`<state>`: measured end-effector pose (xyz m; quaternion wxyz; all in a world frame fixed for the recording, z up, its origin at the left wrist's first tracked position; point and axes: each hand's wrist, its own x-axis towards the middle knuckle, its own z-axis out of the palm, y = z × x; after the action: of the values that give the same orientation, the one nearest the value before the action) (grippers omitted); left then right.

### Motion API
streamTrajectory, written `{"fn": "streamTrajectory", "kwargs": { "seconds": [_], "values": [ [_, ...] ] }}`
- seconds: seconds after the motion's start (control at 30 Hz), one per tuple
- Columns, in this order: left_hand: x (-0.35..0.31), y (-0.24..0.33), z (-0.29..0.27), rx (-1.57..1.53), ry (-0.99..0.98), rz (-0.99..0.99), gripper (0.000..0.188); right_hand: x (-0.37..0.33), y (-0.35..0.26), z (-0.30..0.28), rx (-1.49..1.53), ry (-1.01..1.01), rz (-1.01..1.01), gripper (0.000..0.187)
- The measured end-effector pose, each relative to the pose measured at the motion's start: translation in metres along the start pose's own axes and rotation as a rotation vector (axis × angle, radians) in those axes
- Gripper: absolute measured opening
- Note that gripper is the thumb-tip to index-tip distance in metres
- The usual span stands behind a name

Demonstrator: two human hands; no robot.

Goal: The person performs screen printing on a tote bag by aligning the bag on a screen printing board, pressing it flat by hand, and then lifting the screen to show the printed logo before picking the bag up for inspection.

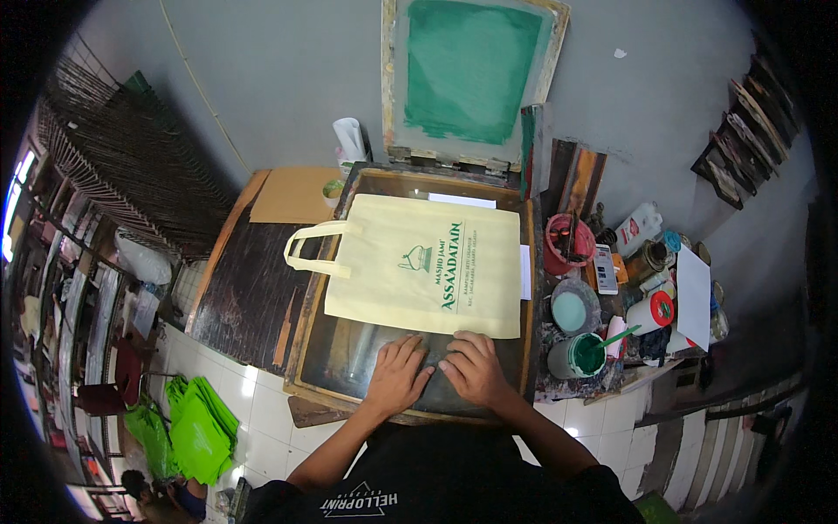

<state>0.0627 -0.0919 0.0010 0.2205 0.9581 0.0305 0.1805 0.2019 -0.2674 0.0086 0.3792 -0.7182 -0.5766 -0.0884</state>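
Observation:
A cream tote bag [375,253] with a green printed design lies flat, its handles pointing left. Under it is a glass-topped board [349,349] with a wooden frame. Both of my hands rest near the bag's close edge. My left hand [400,375] lies palm down, fingers extended, its fingertips by that edge. Beside it, my right hand [476,368] has slightly bent, parted fingers, with the fingertips at the bag's edge. Neither hand holds anything that I can see. Behind the bag, a printing screen [471,70] with a green area stands raised on hinges against the wall.
To the right stand an open jar of green ink [587,356] with a stick, a pale-filled bowl [572,307], a red bucket [569,243] and a phone [604,269]. Brown cardboard [292,196] lies at back left. Bright green bags [201,428] are piled low on the left.

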Motion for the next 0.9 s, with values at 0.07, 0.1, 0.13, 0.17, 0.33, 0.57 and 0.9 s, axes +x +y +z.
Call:
{"fn": "streamTrajectory", "kwargs": {
  "seconds": [0.07, 0.1, 0.13, 0.17, 0.33, 0.57, 0.9],
  "values": [
    [0.0, 0.0, -0.001, 0.01, -0.009, 0.012, 0.045, 0.007, -0.008, -0.009, -0.001, 0.047, -0.013, 0.019],
    [0.0, 0.0, -0.001, 0.015, -0.013, 0.017, 0.045, 0.007, -0.009, -0.01, -0.012, 0.051, -0.019, 0.019],
    [0.0, 0.001, -0.001, 0.008, -0.023, 0.0, 0.045, 0.007, -0.01, -0.011, -0.022, 0.055, -0.026, 0.019],
    [0.001, 0.002, -0.001, 0.001, -0.031, -0.013, 0.045, 0.008, -0.011, -0.012, -0.035, 0.063, -0.033, 0.019],
    [0.001, 0.003, -0.002, -0.037, -0.001, -0.041, 0.048, -0.006, 0.0, 0.008, -0.02, -0.004, -0.014, 0.016],
    [0.003, 0.006, -0.003, -0.067, 0.015, -0.053, 0.046, -0.004, 0.001, 0.006, -0.023, 0.009, 0.001, 0.015],
    [-0.001, 0.001, -0.001, -0.005, -0.041, -0.015, 0.037, 0.009, -0.012, -0.007, -0.03, 0.022, -0.018, 0.021]
  ]
}}
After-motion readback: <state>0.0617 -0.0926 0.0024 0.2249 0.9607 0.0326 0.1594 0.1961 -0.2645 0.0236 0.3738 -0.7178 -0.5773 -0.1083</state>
